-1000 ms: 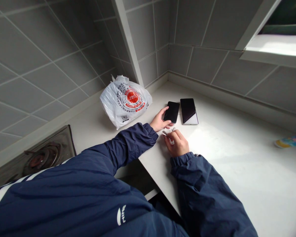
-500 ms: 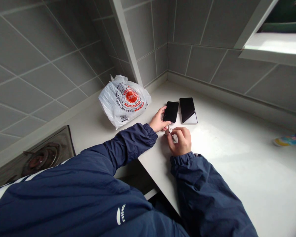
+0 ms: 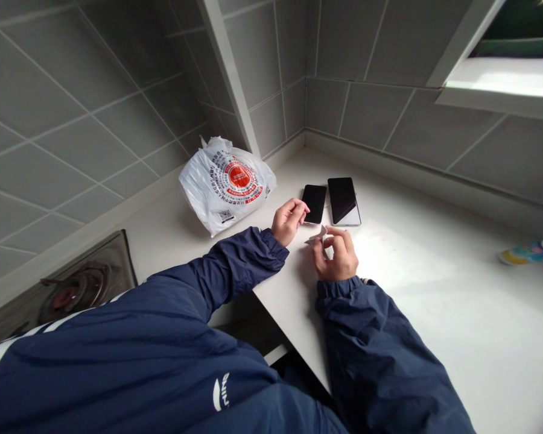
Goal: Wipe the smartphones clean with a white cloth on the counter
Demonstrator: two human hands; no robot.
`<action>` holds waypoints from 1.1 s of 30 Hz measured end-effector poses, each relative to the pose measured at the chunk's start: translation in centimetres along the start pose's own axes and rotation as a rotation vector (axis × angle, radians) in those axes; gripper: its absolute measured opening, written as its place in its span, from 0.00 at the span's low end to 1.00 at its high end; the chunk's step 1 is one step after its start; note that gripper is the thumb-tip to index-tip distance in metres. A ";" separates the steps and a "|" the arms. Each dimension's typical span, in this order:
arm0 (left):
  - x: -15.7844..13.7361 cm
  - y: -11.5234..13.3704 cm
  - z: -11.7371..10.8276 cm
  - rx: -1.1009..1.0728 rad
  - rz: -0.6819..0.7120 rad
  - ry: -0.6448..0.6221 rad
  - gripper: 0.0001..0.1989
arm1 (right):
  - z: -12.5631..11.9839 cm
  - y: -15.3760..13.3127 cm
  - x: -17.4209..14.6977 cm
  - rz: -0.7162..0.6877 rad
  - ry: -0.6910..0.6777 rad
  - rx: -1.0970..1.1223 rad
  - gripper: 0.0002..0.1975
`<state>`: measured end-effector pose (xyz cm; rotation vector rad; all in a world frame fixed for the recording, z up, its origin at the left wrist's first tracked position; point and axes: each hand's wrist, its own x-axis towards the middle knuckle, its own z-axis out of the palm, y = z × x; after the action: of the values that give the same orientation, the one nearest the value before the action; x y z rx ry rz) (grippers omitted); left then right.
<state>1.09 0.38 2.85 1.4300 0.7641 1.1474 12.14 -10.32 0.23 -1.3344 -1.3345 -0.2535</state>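
Note:
Two dark-screened devices lie side by side on the white counter: a smaller black phone [image 3: 314, 204] and a larger phone-like device [image 3: 344, 202], whose glass reflects light at its near end. My left hand [image 3: 289, 221] is closed, fingertips pressed together at the smaller phone's left edge. Whether anything sits in that pinch I cannot make out. Just below the phones, my right hand [image 3: 337, 256] pinches a thin, folded pale grey-white piece [image 3: 317, 237] between thumb and fingers. It looks like paper or a wipe, partly hidden by the hand.
A white plastic bag [image 3: 226, 184] with red print stands against the wall on the left. A gas stove [image 3: 84, 289] lies at the far left. On the right, a colourful bottle [image 3: 529, 252] rests on the counter [image 3: 411, 289]. Tiled walls meet behind.
My left hand has let go of the smaller phone's edge and its fingers have curled closed. My right hand has shifted slightly right with the pale piece, which now shows more unfolded.

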 end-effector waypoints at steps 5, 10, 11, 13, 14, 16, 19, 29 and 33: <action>-2.4 -0.6 1.1 -0.078 -0.086 -0.197 0.28 | 0.0 0.7 0.1 0.015 -0.016 0.047 0.11; -3.3 -1.4 1.4 0.051 -0.035 -0.129 0.31 | 0.3 1.4 -0.1 0.025 -0.002 -0.038 0.12; -3.3 -1.3 1.4 0.101 -0.016 -0.109 0.32 | 0.3 1.4 -0.1 0.032 0.000 -0.044 0.12; -3.2 -1.1 1.4 0.164 -0.014 -0.110 0.35 | 0.4 1.4 -0.2 0.058 -0.005 -0.050 0.11; -3.1 -1.0 1.4 0.173 -0.035 -0.121 0.36 | 0.4 1.4 -0.3 0.076 -0.009 -0.052 0.12; -3.1 -0.8 1.4 0.149 -0.117 -0.131 0.36 | 0.4 1.4 -0.3 0.104 -0.023 -0.049 0.12; -3.0 -0.7 1.3 0.038 -0.237 -0.110 0.30 | 0.1 1.3 -0.3 0.134 -0.053 -0.027 0.13; -2.9 -1.2 1.0 -0.106 -0.222 -0.078 0.26 | -0.8 0.8 0.5 0.276 -0.163 -0.218 0.14; -2.7 -1.6 1.2 -0.129 -0.192 -0.076 0.30 | -1.0 2.3 1.6 0.375 -0.169 -0.485 0.20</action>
<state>1.53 -2.15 0.70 1.2568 0.7429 0.9717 15.01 -9.55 0.56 -2.0230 -1.1694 -0.2159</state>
